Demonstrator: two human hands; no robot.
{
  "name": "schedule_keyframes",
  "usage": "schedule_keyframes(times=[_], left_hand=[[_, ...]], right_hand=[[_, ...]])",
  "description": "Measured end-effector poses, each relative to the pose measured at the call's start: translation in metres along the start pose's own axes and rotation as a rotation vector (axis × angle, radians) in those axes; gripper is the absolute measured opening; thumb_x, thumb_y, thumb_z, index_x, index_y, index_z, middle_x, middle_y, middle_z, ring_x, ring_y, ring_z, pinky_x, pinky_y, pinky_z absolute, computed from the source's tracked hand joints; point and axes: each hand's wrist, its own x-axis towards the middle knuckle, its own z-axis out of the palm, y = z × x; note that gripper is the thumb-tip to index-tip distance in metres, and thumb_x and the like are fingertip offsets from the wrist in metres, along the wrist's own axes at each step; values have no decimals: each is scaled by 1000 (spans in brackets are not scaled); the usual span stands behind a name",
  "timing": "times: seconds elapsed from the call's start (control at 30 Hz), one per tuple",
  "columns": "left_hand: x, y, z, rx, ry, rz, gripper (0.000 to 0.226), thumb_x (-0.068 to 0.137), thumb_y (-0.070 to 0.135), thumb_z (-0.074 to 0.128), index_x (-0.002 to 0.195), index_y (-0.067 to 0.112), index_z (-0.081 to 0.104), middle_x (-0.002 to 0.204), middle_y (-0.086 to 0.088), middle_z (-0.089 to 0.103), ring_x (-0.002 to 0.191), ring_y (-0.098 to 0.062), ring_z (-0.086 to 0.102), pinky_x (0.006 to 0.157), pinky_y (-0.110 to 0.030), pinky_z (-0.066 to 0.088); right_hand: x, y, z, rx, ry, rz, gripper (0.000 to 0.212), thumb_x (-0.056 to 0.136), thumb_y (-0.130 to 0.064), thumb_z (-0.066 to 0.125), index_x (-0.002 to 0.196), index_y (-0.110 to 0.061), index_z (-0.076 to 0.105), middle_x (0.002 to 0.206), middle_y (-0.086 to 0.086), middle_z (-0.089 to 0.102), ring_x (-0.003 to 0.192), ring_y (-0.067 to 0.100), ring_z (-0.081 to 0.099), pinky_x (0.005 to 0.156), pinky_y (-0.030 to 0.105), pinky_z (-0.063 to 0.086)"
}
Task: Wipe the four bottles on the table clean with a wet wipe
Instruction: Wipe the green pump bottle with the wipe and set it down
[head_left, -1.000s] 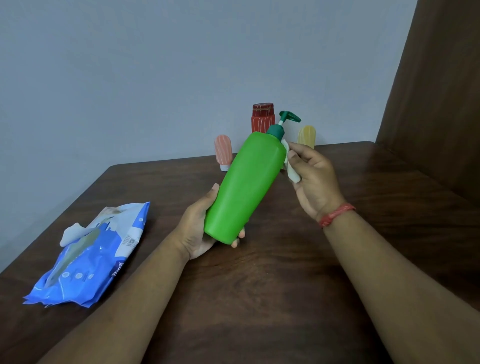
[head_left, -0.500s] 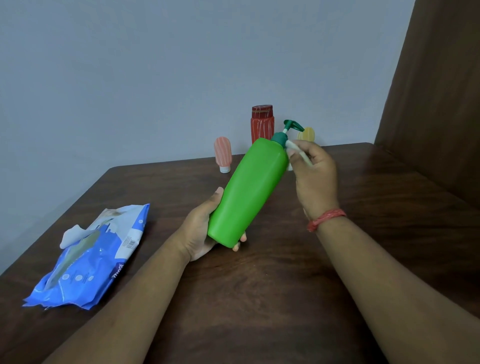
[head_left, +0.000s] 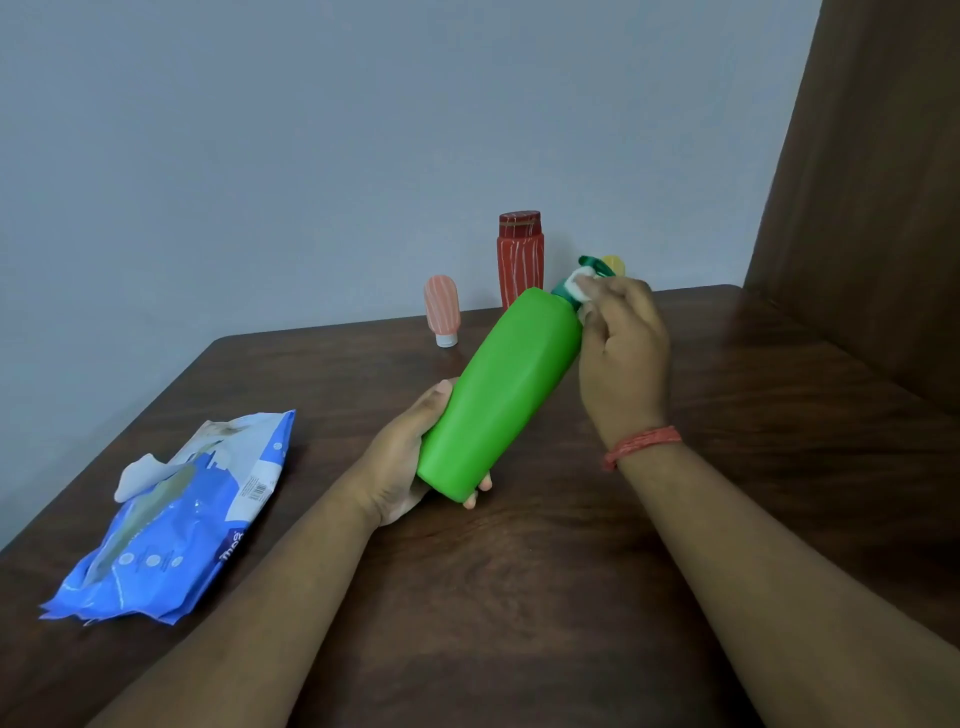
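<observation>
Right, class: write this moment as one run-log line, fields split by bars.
left hand grips green bottle base | right hand presses wet wipe on pump neck | three bottles wait at wall

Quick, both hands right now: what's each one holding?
Left hand: closed round the lower end of the green bottle, held tilted.
Right hand: closed on the white wet wipe, pressed at the bottle's pump neck.
</observation>
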Motion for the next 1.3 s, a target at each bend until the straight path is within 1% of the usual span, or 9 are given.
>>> schedule_keyframes(times=[0.1, 0.23, 0.33, 0.5, 0.67, 0.87, 1.13, 1.23, 1.3], left_hand=[[-1, 0, -1, -13, -10, 12, 60, 96, 54, 42, 140, 15, 50, 93, -22, 68, 66, -38, 65, 52, -39, 53], [-4, 2, -2, -55, 15, -12, 63, 99, 54, 36, 127, 2, 59, 89, -26, 66, 64, -37, 64, 50, -37, 52], [-4, 2, 0, -48, 2, -21, 63, 99, 53, 34, 126, 3, 60, 90, -26, 66, 66, -37, 64, 51, -38, 53], [-2, 2, -2, -16, -57, -46, 68, 94, 58, 41, 135, 4, 53, 93, -26, 65, 68, -38, 64, 53, -39, 53], [-4, 4, -2, -54, -144, -96, 68, 92, 58, 43, 130, 4, 57, 94, -28, 64, 66, -37, 64, 53, -38, 53], [-8, 5, -5, -131, -228, -125, 66, 94, 59, 40, 116, 3, 69, 91, -29, 63, 65, -35, 63, 51, -36, 53], [-7, 3, -8, -137, -243, -137, 67, 98, 57, 35, 119, 2, 67, 93, -28, 63, 67, -34, 63, 52, -36, 53], [-7, 4, -7, -146, -236, -143, 67, 100, 57, 33, 118, 3, 68, 93, -27, 63, 67, -34, 64, 51, -36, 53], [-6, 4, -7, -139, -232, -146, 67, 101, 56, 30, 117, 3, 68, 93, -27, 64, 66, -34, 64, 51, -35, 54]], right_hand=[[-3, -1, -1, 31, 4, 28, 31, 93, 5, 55, 121, -3, 68, 115, 2, 63, 110, 12, 59, 100, 15, 44], [-9, -1, 0, 129, -18, -7, 24, 91, 6, 59, 107, -5, 73, 106, -4, 66, 104, 9, 63, 96, 24, 50], [-7, 1, 1, 296, -28, 204, 26, 94, 1, 58, 97, -21, 72, 104, -8, 70, 102, 2, 64, 92, 20, 51], [5, -2, 4, 955, 38, 765, 24, 96, 6, 50, 100, -12, 65, 109, 11, 70, 98, 23, 66, 82, 33, 56], [14, -10, -15, 1582, -131, 937, 32, 85, -9, 51, 115, -3, 59, 110, 23, 70, 101, 33, 71, 86, 42, 59], [14, -19, -17, 1538, -265, 904, 30, 92, -22, 50, 112, -5, 63, 108, 18, 72, 102, 30, 70, 92, 43, 57], [22, -9, -17, 1381, -220, 1045, 22, 98, -16, 52, 103, -5, 70, 99, 10, 71, 92, 20, 68, 98, 38, 51], [22, -7, -10, 1269, -175, 1068, 24, 99, -10, 52, 95, -10, 76, 95, 6, 75, 83, 16, 71, 86, 36, 56], [19, -6, -5, 1194, -186, 1135, 19, 97, -10, 57, 109, -8, 71, 96, 7, 73, 80, 17, 71, 82, 38, 58]])
